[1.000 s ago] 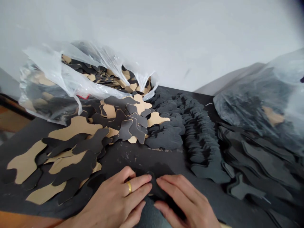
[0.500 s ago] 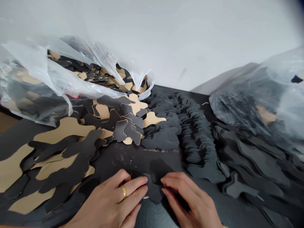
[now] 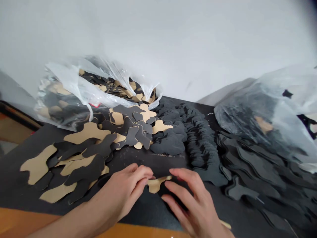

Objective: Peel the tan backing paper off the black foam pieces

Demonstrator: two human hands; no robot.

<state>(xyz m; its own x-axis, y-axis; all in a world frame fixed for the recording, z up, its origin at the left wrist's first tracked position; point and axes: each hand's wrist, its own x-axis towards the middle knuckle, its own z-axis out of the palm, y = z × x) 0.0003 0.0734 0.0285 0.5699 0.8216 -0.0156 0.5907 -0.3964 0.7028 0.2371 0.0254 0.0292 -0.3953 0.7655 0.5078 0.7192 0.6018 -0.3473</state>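
Note:
Between my hands is a small wavy-edged cutout piece (image 3: pixel 155 185), its tan side showing. My left hand (image 3: pixel 130 186) pinches the left end of it, thumb and fingers together. At its right end are the fingertips of my right hand (image 3: pixel 192 198), the index above the edge and other fingers below, slightly spread. A thin tan strip (image 3: pixel 225 224) shows beside my right hand's edge. Left of my left hand lies a loose pile of black and tan cutouts (image 3: pixel 86 158).
Overlapping rows of dark cutouts (image 3: pixel 201 142) run back towards the wall. Flat stacks of larger grey-black cutouts (image 3: pixel 255 172) lie at the right. A torn plastic bag (image 3: pixel 61 99) of cutouts stands back left, another plastic bag (image 3: pixel 242 112) back right. The black tabletop (image 3: pixel 138 162) shows in front.
The dark cutout between my hands now shows a tan side and is lifted or tilted. My left fingers have closed into a pinch. The view has shifted, showing the table's front edge.

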